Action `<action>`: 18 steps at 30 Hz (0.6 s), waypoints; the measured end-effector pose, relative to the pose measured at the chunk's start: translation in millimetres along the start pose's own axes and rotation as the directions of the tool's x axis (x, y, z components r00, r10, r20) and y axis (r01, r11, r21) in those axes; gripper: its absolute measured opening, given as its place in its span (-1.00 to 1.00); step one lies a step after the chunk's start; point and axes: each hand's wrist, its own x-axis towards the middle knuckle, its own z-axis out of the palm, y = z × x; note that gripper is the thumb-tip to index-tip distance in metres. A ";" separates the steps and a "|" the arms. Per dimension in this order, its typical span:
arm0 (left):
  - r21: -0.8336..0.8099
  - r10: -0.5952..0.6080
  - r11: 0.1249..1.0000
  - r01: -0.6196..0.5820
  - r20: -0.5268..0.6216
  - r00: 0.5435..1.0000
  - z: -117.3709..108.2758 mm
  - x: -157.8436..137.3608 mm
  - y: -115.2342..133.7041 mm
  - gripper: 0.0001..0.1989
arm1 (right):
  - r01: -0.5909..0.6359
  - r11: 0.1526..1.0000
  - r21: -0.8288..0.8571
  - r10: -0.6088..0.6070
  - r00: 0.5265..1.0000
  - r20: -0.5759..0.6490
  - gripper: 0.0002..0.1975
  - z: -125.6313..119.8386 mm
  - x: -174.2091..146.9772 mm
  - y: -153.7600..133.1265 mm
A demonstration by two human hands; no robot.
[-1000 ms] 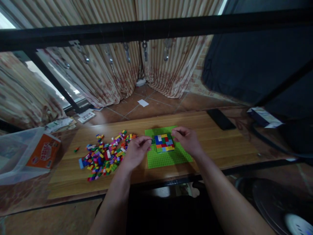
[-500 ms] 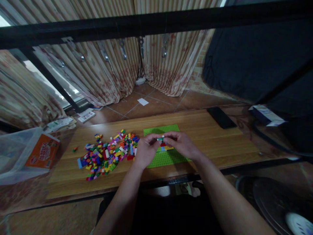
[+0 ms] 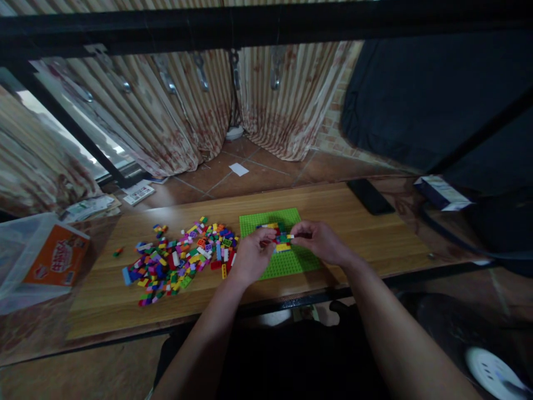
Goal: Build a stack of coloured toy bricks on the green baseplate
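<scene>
A green studded baseplate (image 3: pixel 252 221) lies on the wooden table, with a cluster of red, yellow, blue and green toy bricks (image 3: pixel 283 246) on it. My right hand (image 3: pixel 322 242) is at the cluster's right side, thumb and forefinger pinched on a small white toy brick (image 3: pixel 291 236). From the left, my left hand (image 3: pixel 255 254) reaches over the plate, its fingers curled together beside the cluster. Whatever those fingers may hold is hidden. Left of the plate, many loose toy bricks (image 3: pixel 175 260) of mixed colours are spread out.
A black phone (image 3: pixel 370 196) lies on the wooden table (image 3: pixel 333 203) at the right, with a white and dark box (image 3: pixel 443 193) beyond it. At the far left stands a clear plastic bin (image 3: pixel 25 244) with an orange label. Curtains (image 3: pixel 175 119) hang behind.
My hands have moved apart from their shared hold above the cluster, the right going rightward with the white brick. More of the cluster shows. The whole view has shifted slightly.
</scene>
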 end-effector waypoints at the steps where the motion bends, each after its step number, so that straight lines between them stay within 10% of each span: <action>1: 0.040 0.014 0.999 -0.015 0.019 1.000 1.7 -0.3 -0.2 -0.79 | 0.001 1.000 -0.021 -0.001 1.000 0.014 -0.88 -0.2 -1.0 1.5; 18: 0.118 0.045 0.992 -0.054 0.073 0.996 5.0 0.8 1.8 -0.88 | -0.013 0.999 -0.038 0.015 0.999 0.053 -0.77 12.0 0.2 -3.9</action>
